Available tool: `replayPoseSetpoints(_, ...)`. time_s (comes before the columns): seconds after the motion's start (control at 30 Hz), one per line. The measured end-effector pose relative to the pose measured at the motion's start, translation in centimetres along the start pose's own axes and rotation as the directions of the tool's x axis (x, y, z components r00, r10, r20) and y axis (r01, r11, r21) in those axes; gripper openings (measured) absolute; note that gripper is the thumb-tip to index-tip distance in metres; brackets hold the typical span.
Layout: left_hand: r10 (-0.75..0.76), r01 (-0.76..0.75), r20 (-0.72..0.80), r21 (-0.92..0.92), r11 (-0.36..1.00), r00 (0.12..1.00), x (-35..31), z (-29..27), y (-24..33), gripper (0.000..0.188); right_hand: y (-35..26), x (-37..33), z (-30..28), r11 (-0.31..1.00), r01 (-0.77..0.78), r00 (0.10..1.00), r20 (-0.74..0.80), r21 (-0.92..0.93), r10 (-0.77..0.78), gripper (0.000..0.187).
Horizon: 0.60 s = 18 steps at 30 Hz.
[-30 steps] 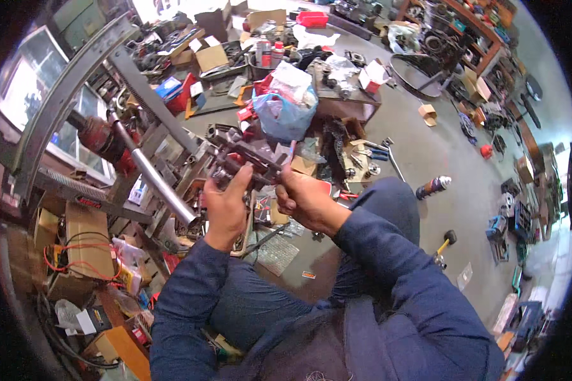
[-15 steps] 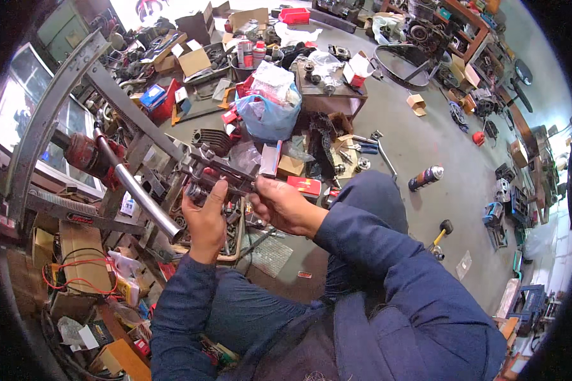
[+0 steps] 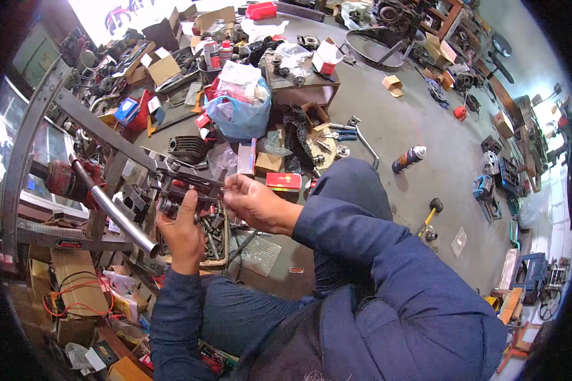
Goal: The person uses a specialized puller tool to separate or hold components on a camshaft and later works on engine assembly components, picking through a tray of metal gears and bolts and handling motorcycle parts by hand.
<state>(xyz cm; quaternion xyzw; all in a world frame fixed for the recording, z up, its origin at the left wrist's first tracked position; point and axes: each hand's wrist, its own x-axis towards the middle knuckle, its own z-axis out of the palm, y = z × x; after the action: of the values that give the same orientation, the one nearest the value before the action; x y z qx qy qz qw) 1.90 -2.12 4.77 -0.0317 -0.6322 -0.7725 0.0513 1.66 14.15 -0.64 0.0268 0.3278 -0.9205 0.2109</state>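
My left hand (image 3: 185, 236) is closed around a dark metal mechanical part (image 3: 194, 178) with two long, roughly parallel arms and a round knob-like piece near my fingers. Its exact kind is not clear. My right hand (image 3: 257, 204) is at the part's right end, with thumb and fingers pinched together; whatever lies between the fingertips is too small to make out. Below the part, a shallow tray (image 3: 220, 261) of loose metal pieces is partly covered by my left hand. A red box (image 3: 283, 181) lies just beyond my right hand.
On the left stands a steel press frame (image 3: 102, 120) with a red jack (image 3: 70, 181) and a shiny metal tube (image 3: 124, 220). Ahead are a blue plastic bag (image 3: 238, 117) and a low table (image 3: 318, 95). A spray can (image 3: 408, 159) and a yellow-handled hammer (image 3: 429, 218) are to the right.
The view has shifted, so the surroundings sit further left. My right fingers have risen slightly along the part's end and bunched closer together. My left hand keeps its hold.
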Motion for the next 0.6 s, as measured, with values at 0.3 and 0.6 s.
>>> replayPoseSetpoints(0.3, 0.005, -0.006, -0.056, -0.025, 1.000, 0.998, 0.5, -0.3, -0.6, 0.031, -1.3, -1.0, 1.4, 0.990, 0.015, 0.993, -0.117, 0.138, 0.001, 0.025)
replayPoseSetpoints(0.6, -0.024, 0.021, -0.017, -0.142, 0.990, 1.000, 1.2, 0.0, -1.2, 0.023, -1.4, -0.5, -2.4, 0.959, -0.258, 0.965, 0.084, 0.116, 0.250, 0.020)
